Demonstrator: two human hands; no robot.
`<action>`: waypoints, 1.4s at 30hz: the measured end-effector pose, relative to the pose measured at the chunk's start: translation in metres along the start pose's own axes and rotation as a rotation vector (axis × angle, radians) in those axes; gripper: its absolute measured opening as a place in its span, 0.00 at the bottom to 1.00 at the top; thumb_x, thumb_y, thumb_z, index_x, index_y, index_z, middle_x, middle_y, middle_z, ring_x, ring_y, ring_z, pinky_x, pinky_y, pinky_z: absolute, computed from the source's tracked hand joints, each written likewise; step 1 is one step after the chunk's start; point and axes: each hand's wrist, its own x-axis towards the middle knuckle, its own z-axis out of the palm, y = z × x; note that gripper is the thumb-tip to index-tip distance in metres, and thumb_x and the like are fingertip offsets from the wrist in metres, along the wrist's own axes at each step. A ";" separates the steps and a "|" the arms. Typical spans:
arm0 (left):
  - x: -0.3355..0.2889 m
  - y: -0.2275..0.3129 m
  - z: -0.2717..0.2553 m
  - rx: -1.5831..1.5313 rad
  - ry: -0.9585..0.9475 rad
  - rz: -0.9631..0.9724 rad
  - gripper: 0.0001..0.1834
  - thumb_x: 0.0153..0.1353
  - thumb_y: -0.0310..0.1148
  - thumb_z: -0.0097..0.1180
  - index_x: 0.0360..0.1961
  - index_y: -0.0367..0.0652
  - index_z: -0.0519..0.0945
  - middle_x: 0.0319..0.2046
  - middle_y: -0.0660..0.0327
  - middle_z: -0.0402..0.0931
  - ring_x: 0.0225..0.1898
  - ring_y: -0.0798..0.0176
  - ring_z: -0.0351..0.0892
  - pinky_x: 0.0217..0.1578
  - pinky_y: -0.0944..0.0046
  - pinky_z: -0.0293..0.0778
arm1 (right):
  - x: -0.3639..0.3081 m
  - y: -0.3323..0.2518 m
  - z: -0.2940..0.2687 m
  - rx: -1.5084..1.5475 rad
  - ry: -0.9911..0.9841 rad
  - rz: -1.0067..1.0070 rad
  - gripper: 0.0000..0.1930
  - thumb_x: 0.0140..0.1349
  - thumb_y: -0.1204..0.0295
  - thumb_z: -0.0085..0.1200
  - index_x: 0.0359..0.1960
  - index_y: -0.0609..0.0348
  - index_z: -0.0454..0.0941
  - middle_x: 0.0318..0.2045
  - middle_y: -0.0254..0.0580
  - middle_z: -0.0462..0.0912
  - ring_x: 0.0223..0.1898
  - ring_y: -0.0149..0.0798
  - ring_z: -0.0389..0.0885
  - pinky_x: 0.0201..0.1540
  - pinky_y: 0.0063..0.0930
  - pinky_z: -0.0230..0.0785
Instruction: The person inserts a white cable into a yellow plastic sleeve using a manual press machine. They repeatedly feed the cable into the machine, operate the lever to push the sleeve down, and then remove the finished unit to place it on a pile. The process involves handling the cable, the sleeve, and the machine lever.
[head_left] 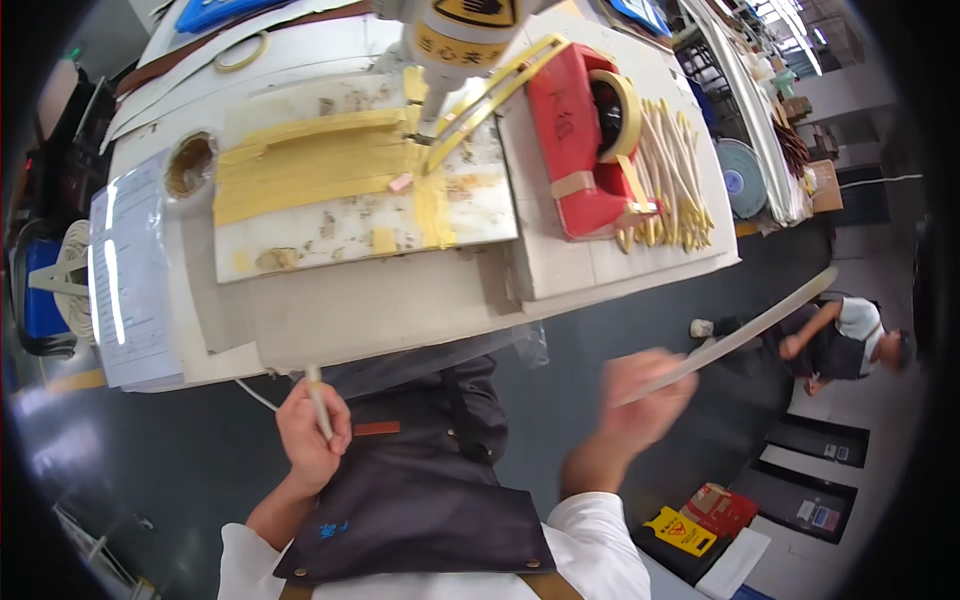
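My right hand [650, 395], smeared by motion, is raised to the right of the table with its fingers closed on a long pale strip [765, 325]. The strip slants up and away to the right, past the table's front corner. Below the table's front edge, my left hand [313, 435] is closed round a short pale cord [318, 400], whose upper end points at the edge. A thin white line [257, 395] runs from under the edge beside that hand. On the table's right lies a bundle of white cords [675, 170] with yellow ends, next to a red tape dispenser [560, 130] holding a yellowish roll.
A white board [350, 235] patched with yellow tape lies mid-table beneath a machine head [465, 35] with a warning label. To its left are a brown-lined hole [190, 165] and a sleeved paper sheet [130, 270]. Another person [850, 340] is off to the right.
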 end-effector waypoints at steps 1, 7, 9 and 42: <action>-0.001 0.002 0.001 0.028 -0.003 -0.030 0.19 0.73 0.43 0.41 0.33 0.36 0.71 0.18 0.61 0.69 0.12 0.76 0.59 0.12 0.74 0.58 | 0.021 -0.010 -0.028 0.010 0.195 -0.100 0.10 0.59 0.73 0.65 0.35 0.66 0.78 0.25 0.43 0.79 0.20 0.30 0.75 0.17 0.18 0.64; 0.005 0.010 0.012 0.311 -0.145 -0.149 0.09 0.72 0.30 0.52 0.41 0.34 0.79 0.22 0.67 0.74 0.18 0.81 0.62 0.21 0.77 0.59 | 0.178 -0.037 -0.119 -0.702 0.374 0.000 0.12 0.65 0.68 0.62 0.40 0.68 0.85 0.28 0.36 0.84 0.20 0.18 0.64 0.23 0.15 0.52; 0.003 0.004 0.014 0.325 -0.144 -0.131 0.09 0.71 0.31 0.54 0.41 0.35 0.80 0.22 0.68 0.75 0.19 0.81 0.63 0.21 0.77 0.59 | 0.214 -0.025 -0.143 -0.814 0.387 0.057 0.13 0.64 0.66 0.63 0.38 0.66 0.86 0.28 0.35 0.84 0.21 0.20 0.67 0.26 0.17 0.57; 0.010 -0.072 0.039 0.946 -0.339 0.146 0.14 0.68 0.38 0.60 0.45 0.40 0.86 0.37 0.53 0.86 0.37 0.60 0.84 0.39 0.56 0.77 | 0.233 0.118 -0.338 -0.894 0.610 -0.015 0.21 0.74 0.56 0.48 0.48 0.63 0.82 0.35 0.38 0.85 0.32 0.29 0.77 0.36 0.26 0.70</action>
